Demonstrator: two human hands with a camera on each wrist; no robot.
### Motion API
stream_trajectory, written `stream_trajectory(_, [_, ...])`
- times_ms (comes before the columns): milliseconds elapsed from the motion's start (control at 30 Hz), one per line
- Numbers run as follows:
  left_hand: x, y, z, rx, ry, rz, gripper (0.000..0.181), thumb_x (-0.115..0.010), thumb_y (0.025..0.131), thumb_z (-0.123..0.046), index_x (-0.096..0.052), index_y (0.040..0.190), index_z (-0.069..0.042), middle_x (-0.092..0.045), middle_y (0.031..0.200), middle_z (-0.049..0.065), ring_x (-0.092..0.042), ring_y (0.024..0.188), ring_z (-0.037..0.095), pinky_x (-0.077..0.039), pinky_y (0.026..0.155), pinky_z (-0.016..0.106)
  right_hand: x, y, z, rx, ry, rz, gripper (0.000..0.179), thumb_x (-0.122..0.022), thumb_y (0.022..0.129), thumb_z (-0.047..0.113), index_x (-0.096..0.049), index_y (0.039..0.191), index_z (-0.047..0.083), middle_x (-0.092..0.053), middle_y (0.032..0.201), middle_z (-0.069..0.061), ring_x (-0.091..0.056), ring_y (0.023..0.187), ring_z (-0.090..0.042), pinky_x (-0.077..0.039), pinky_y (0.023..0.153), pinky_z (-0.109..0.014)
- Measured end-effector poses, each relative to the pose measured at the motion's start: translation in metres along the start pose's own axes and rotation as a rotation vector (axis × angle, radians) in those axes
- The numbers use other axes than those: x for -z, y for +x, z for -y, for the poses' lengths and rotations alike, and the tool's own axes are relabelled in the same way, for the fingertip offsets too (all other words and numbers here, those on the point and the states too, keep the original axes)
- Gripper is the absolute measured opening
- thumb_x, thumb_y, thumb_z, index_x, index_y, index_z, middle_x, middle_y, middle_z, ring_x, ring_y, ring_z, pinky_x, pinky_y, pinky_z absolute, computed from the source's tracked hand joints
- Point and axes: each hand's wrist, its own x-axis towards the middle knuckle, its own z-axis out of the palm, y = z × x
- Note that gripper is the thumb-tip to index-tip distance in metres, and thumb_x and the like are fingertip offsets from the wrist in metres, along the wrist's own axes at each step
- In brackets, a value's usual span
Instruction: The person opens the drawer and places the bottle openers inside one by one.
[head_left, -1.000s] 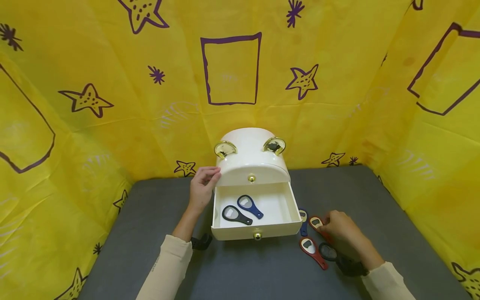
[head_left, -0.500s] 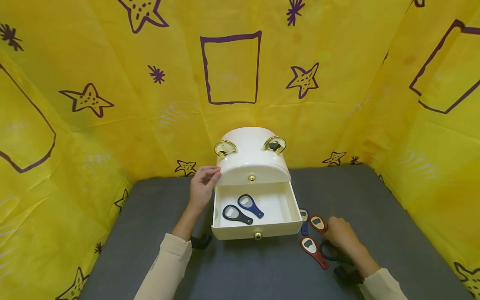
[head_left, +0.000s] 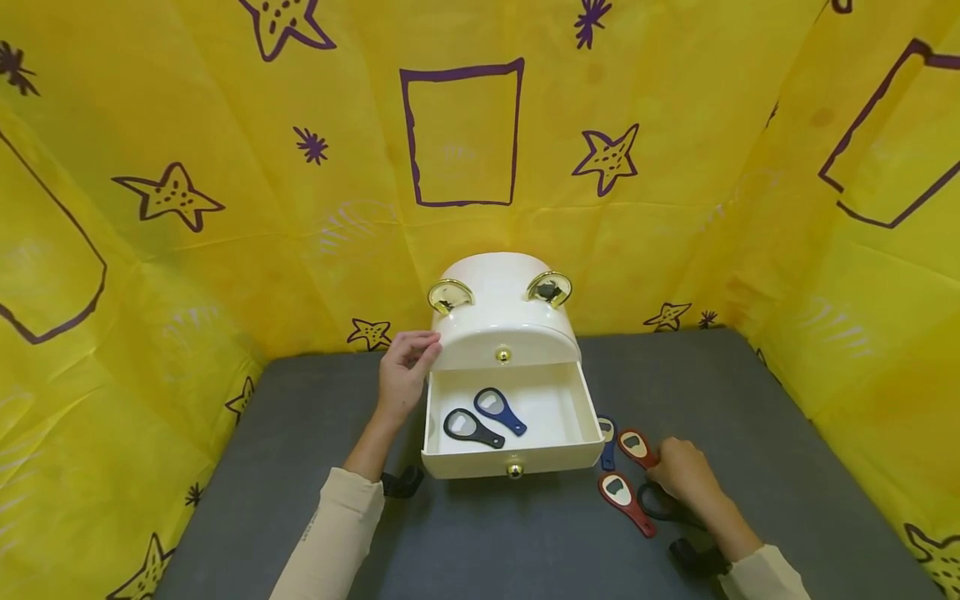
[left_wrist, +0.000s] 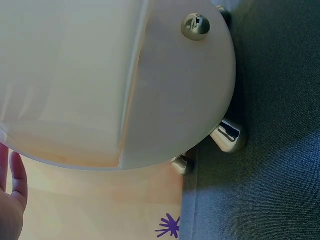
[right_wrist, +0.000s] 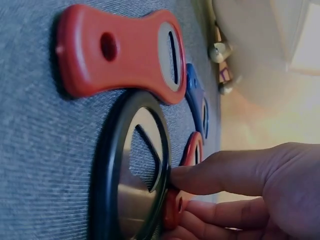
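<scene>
While left hand (head_left: 402,377) loosely touches the white box (head_left: 498,302), right hand (head_left: 686,475) pinches the farther red opener (head_left: 638,450), head kinda boxward.

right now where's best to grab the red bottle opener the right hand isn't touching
Probably the handle, from the near side: that red opener lies flat, handle pointing toward that side, while the black opener sits close on its right.

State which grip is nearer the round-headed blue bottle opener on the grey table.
Right: the right grip is just right of the blue opener, on a red opener; the left grip is far left, at the domed white cabinet.
</scene>
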Motion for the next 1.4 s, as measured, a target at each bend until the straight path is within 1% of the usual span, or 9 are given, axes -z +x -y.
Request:
stream_trajectory(100, [0.0, 0.0, 0.001, -0.017, -0.005, 0.0, 0.015, -0.07, 0.087, -0.004, -0.071, 0.098, 0.007, -0.064, 0.105, 0.019, -0.057, 0.092, -0.001, -0.049, 0.072, 0.012, -0.001, 0.0, -0.001, 0.0, 0.01, -0.001, 0.02, -0.073, 0.068, 0.006, -0.055, 0.058, 0.008, -0.05, 0.058, -0.001, -0.044, 0.056, -0.019, -0.031, 0.052, -0.029])
stream_trajectory(267, [0.0, -0.001, 0.004, -0.052, -0.02, -0.017, 0.018, -0.072, 0.087, -0.01, -0.072, 0.096, 0.005, -0.065, 0.101, 0.003, -0.058, 0.09, 0.001, -0.049, 0.071, 0.01, 0.0, 0.0, -0.001, -0.008, 0.015, 0.006, 0.019, -0.074, 0.069, 0.008, -0.057, 0.059, 0.008, -0.051, 0.058, -0.001, -0.045, 0.056, -0.019, -0.031, 0.051, -0.029])
stream_trajectory(300, [0.0, -0.001, 0.004, -0.056, -0.022, -0.019, 0.018, -0.072, 0.087, -0.01, -0.072, 0.096, 0.005, -0.065, 0.101, 0.003, -0.058, 0.09, 0.001, -0.049, 0.071, 0.011, 0.0, 0.0, -0.001, -0.011, 0.014, 0.006, 0.019, -0.074, 0.069, 0.008, -0.058, 0.059, 0.007, -0.051, 0.058, -0.001, -0.045, 0.056, -0.019, -0.031, 0.051, -0.029])
stream_trajectory(333, [0.0, -0.001, 0.004, -0.053, -0.023, -0.018, 0.018, -0.072, 0.087, -0.01, -0.072, 0.096, 0.005, -0.065, 0.101, 0.003, -0.058, 0.089, 0.001, -0.049, 0.071, 0.01, 0.0, 0.001, -0.001, -0.013, 0.014, 0.003, 0.018, -0.075, 0.069, 0.009, -0.059, 0.06, 0.007, -0.052, 0.058, -0.001, -0.046, 0.056, -0.019, -0.032, 0.051, -0.029])
stream_trajectory(533, [0.0, -0.001, 0.001, -0.001, -0.023, 0.001, 0.015, -0.07, 0.087, -0.002, -0.07, 0.098, 0.009, -0.062, 0.106, 0.021, -0.057, 0.088, -0.002, -0.048, 0.071, 0.01, -0.002, 0.001, 0.0, -0.015, 0.023, -0.016, 0.018, -0.075, 0.071, 0.008, -0.06, 0.061, 0.006, -0.053, 0.058, -0.001, -0.046, 0.055, -0.019, -0.033, 0.051, -0.029])
stream_trajectory(767, [0.0, -0.001, -0.004, 0.051, -0.025, 0.001, 0.015, -0.068, 0.086, 0.005, -0.069, 0.099, 0.012, -0.06, 0.108, 0.027, -0.056, 0.085, -0.005, -0.047, 0.07, 0.009, -0.001, 0.002, -0.003, -0.006, 0.044, -0.03, 0.017, -0.075, 0.069, 0.009, -0.06, 0.061, 0.006, -0.051, 0.058, 0.0, -0.044, 0.057, -0.018, -0.032, 0.052, -0.029])
stream_trajectory(1000, [0.001, -0.003, -0.036, 0.02, 0.002, 0.015, 0.014, -0.067, 0.086, 0.008, -0.067, 0.097, 0.016, -0.059, 0.105, 0.032, -0.054, 0.087, -0.005, -0.047, 0.071, 0.01, 0.009, 0.004, -0.004, 0.006, 0.08, -0.015, 0.017, -0.077, 0.071, 0.01, -0.07, 0.079, -0.003, -0.064, 0.068, -0.006, -0.051, 0.062, -0.017, -0.043, 0.057, -0.031])
stream_trajectory(1200, [0.001, -0.003, -0.038, 0.011, 0.0, 0.014, 0.014, -0.066, 0.086, 0.008, -0.067, 0.097, 0.016, -0.059, 0.105, 0.033, -0.055, 0.089, -0.005, -0.048, 0.072, 0.012, 0.026, 0.004, 0.002, 0.005, 0.175, -0.006, 0.025, -0.076, 0.075, 0.01, -0.07, 0.09, -0.009, -0.063, 0.068, -0.004, -0.052, 0.06, -0.013, -0.042, 0.053, -0.026])
stream_trajectory(1400, [0.001, -0.003, -0.037, 0.004, -0.006, 0.015, 0.014, -0.067, 0.086, 0.007, -0.067, 0.097, 0.016, -0.059, 0.105, 0.033, -0.055, 0.09, -0.004, -0.048, 0.073, 0.012, 0.05, 0.004, 0.013, 0.014, 0.204, -0.004, 0.026, -0.076, 0.078, 0.011, -0.07, 0.093, -0.008, -0.07, 0.074, -0.007, -0.058, 0.061, -0.013, -0.045, 0.052, -0.026])
